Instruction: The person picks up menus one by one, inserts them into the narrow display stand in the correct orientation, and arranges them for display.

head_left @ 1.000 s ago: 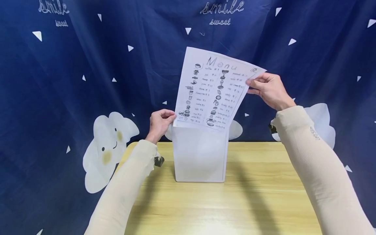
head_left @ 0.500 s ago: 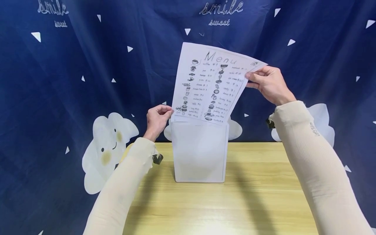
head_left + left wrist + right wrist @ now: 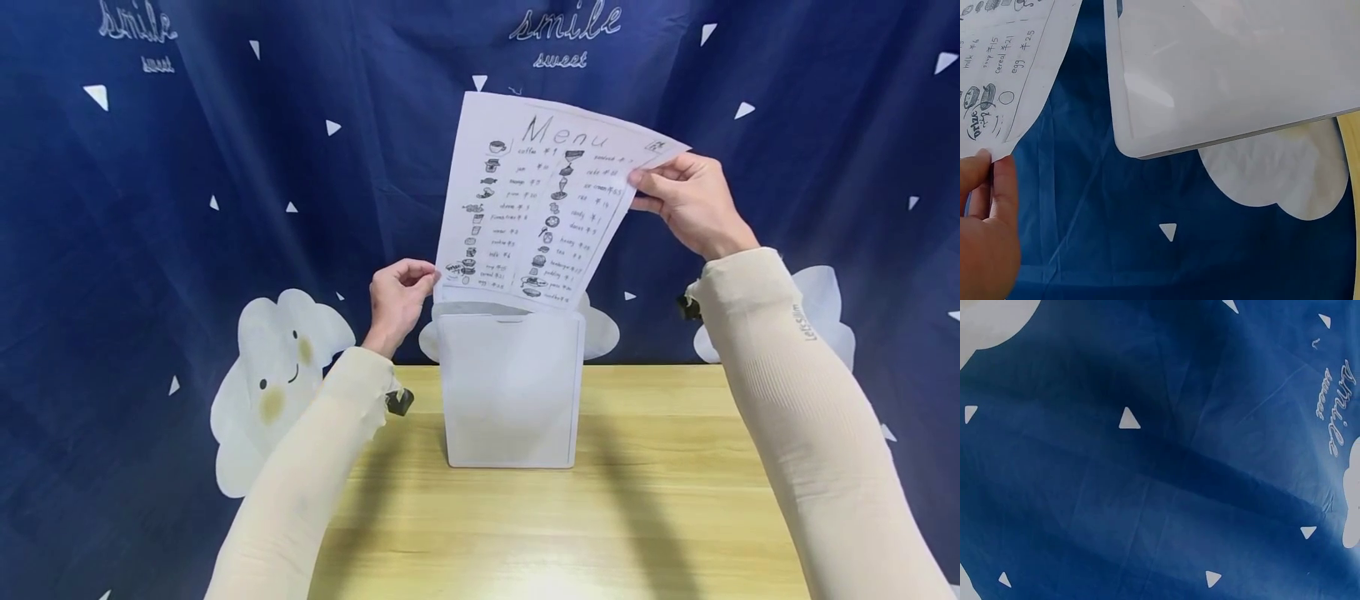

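A paper menu sheet (image 3: pixel 528 218), handwritten with small food drawings and prices, is held up in the head view, tilted and slightly bowed. The left hand (image 3: pixel 397 302) pinches its lower left corner between thumb and fingers, which the left wrist view shows closely. Near the upper right corner, the right hand (image 3: pixel 696 204) pinches the sheet's right edge. Just below the sheet stands an upright white sign holder (image 3: pixel 512 392) with a small notch in its top edge. A gap shows between sheet and holder at the left; at the right the sheet's lower corner overlaps the holder's top.
The sign holder stands on a light wooden table (image 3: pixel 645 467). Behind it hangs a dark blue curtain (image 3: pixel 300 108) with white triangles, clouds and lettering. The right wrist view takes in only curtain, with no hand or sheet.
Both hands have raised the menu sheet and shifted it slightly left at its lower end. A gap has opened above the holder's top, and its notch now shows. The holder stays put.
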`<action>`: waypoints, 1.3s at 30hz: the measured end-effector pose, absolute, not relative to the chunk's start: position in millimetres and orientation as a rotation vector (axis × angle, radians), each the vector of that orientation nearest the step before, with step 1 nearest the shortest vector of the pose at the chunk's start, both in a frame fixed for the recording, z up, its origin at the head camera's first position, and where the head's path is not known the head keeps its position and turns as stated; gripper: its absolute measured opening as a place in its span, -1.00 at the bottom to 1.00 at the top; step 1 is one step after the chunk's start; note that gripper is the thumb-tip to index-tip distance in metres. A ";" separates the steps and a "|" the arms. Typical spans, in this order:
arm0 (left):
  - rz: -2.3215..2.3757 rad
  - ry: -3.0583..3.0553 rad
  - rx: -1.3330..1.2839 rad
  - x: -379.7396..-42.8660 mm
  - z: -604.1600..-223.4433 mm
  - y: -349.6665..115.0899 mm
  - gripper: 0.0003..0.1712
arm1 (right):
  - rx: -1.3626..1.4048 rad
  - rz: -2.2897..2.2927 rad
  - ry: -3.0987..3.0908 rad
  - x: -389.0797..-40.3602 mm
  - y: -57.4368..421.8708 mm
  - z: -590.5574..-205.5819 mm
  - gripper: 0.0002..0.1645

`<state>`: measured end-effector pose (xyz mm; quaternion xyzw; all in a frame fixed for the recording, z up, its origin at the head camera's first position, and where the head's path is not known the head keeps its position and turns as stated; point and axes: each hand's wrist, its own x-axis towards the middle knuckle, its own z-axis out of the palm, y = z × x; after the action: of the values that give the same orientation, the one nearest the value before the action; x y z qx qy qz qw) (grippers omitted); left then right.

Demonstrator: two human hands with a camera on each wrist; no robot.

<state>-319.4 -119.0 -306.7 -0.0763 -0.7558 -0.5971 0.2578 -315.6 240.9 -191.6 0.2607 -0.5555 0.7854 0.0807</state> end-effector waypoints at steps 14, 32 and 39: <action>-1.542 -2.073 -0.206 -316.1 -299.4 -119.3 -0.96 | 0.793 2.359 -1.568 -317.2 237.3 -183.7 -0.72; -1.532 -2.088 -0.216 -313.6 -299.9 -119.7 -0.94 | 0.816 2.360 -1.566 -316.6 239.3 -186.8 -0.69; -1.508 -2.123 -0.225 -313.0 -300.9 -119.0 -0.95 | 0.799 2.360 -1.572 -316.6 241.3 -187.9 -0.72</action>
<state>-313.0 -119.0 -300.9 -0.0832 -0.7842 -0.5569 0.2608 -316.6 241.3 -187.9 0.2698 -0.5311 0.7973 0.0976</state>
